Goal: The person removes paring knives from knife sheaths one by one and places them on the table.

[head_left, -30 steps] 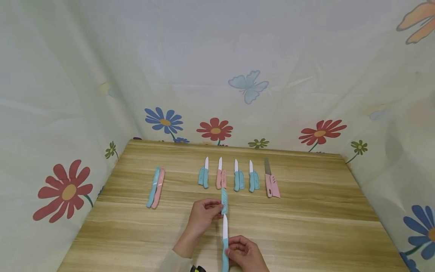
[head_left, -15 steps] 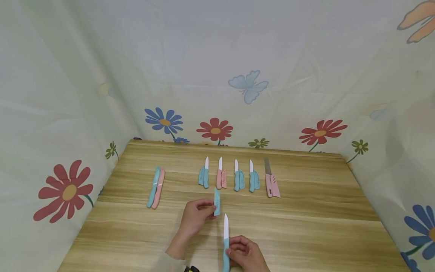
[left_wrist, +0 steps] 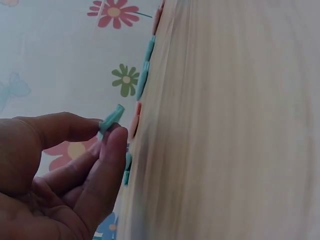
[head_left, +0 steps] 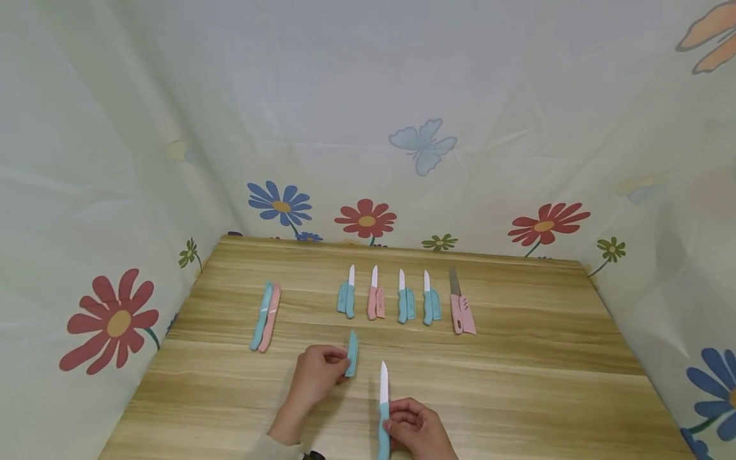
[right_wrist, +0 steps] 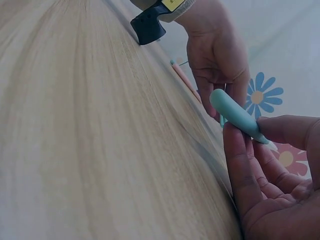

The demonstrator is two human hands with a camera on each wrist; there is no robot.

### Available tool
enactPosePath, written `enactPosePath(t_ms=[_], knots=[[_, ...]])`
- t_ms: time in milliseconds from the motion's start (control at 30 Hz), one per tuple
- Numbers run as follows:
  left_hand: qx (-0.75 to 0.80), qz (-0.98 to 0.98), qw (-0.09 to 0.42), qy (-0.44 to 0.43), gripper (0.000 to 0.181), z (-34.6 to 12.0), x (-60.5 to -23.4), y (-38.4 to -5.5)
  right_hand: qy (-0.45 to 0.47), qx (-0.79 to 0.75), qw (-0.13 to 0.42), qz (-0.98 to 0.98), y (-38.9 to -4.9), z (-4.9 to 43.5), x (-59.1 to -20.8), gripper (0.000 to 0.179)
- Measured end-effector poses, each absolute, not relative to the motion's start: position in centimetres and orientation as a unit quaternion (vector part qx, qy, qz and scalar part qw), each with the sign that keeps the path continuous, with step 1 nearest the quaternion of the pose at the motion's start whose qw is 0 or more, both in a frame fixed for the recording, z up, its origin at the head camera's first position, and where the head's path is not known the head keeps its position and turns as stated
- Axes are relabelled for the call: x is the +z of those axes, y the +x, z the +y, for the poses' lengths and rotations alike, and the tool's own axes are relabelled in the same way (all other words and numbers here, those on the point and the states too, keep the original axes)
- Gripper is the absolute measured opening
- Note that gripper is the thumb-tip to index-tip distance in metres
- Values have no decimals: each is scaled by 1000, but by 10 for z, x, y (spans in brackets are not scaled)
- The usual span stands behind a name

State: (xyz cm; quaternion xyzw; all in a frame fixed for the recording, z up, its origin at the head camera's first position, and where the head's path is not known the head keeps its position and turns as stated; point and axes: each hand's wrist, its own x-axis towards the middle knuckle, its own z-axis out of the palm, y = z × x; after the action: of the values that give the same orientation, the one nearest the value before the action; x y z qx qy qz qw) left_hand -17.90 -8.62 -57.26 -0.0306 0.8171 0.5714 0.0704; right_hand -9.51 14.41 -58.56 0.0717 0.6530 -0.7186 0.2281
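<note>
My left hand [head_left: 316, 375] pinches a light-blue knife sheath [head_left: 352, 353] between thumb and fingers, tip pointing away from me. In the left wrist view the same sheath [left_wrist: 111, 121] shows end-on between the fingertips. To its right, my right hand [head_left: 418, 427] grips the light-blue handle of a paring knife [head_left: 384, 409], its white blade bare and pointing away. Seen from the right wrist, the knife's handle [right_wrist: 235, 114] lies between thumb and fingers. Sheath and knife are apart, both held above the wooden table [head_left: 517, 402].
Along the back lies a row of bare-bladed knives beside their sheaths: blue [head_left: 350, 300], pink [head_left: 372, 300], two more blue [head_left: 402, 305], and a larger pink knife [head_left: 456, 306] with a grey blade. A sheathed blue knife [head_left: 261, 316] and pink knife [head_left: 270, 319] lie at left. Flowered cloth surrounds the table.
My left hand has carried the sheath leftward and slightly toward me, away from the knife tip. The right hand with the knife has stayed almost still.
</note>
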Motion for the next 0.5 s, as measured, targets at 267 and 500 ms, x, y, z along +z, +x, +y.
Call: enactPosePath(t_ms=[267,500], knots=[[509,858,67,-22,10,-92,-576,-175,76,-714,229,657,-95,144,-588,34],[452,891,46,-13,15,-92,-573,-171,78,-714,225,659,-95,142,-586,34]])
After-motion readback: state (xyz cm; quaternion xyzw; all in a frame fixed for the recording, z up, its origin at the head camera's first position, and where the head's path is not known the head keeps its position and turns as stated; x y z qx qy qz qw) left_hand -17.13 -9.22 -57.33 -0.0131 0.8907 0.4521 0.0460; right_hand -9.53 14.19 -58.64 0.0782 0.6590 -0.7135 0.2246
